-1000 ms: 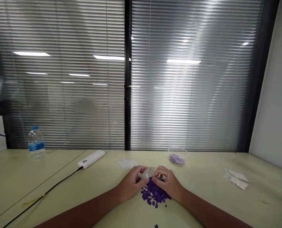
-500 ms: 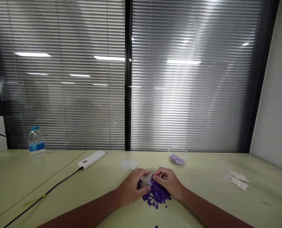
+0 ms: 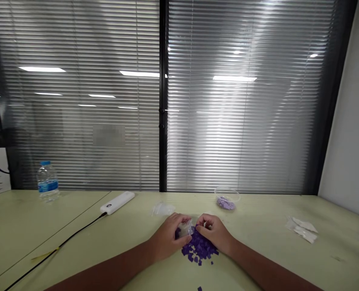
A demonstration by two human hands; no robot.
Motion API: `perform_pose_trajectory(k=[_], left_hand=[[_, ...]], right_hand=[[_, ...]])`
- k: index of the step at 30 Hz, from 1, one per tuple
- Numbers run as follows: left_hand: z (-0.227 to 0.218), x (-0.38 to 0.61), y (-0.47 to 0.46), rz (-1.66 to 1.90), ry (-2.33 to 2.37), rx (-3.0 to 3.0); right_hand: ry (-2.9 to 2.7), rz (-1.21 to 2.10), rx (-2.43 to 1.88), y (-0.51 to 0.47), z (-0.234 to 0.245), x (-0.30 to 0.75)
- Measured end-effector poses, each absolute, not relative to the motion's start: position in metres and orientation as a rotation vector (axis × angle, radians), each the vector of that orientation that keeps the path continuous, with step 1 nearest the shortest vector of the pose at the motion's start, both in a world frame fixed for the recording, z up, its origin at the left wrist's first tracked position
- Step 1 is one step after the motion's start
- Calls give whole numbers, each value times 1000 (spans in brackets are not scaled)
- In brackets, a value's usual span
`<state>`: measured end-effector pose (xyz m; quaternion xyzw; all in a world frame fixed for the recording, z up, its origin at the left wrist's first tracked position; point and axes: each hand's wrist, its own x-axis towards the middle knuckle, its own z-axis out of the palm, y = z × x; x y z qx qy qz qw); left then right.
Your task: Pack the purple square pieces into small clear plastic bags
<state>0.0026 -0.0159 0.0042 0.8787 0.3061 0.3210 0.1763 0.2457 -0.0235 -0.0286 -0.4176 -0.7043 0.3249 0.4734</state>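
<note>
My left hand (image 3: 169, 237) and my right hand (image 3: 212, 233) meet over a heap of small purple square tiles (image 3: 200, 248) on the pale green table (image 3: 258, 234). Between their fingertips they pinch a small clear plastic bag (image 3: 186, 228), which has a few dark tiles showing through it at its left. The bag rests at the upper edge of the heap. One stray tile (image 3: 200, 289) lies apart near the bottom of the view.
Behind my hands lie a flat clear bag (image 3: 162, 209) and a clear bowl (image 3: 227, 198) of lilac pieces. A white power bank (image 3: 117, 202) with a black cable (image 3: 58, 248) lies left. White packets (image 3: 302, 229) lie right. Water bottles stand at both sides, before slatted blinds.
The clear bag has come down from above the heap to its upper edge, and my hands have drawn a little closer together around it.
</note>
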Motion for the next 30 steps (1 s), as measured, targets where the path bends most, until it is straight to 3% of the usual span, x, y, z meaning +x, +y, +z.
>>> perform_pose_trajectory(k=[30], left_hand=[[6,4,-17,888,839,2467]], right_hand=[[-1723,728,-1031,-28,-28,245]])
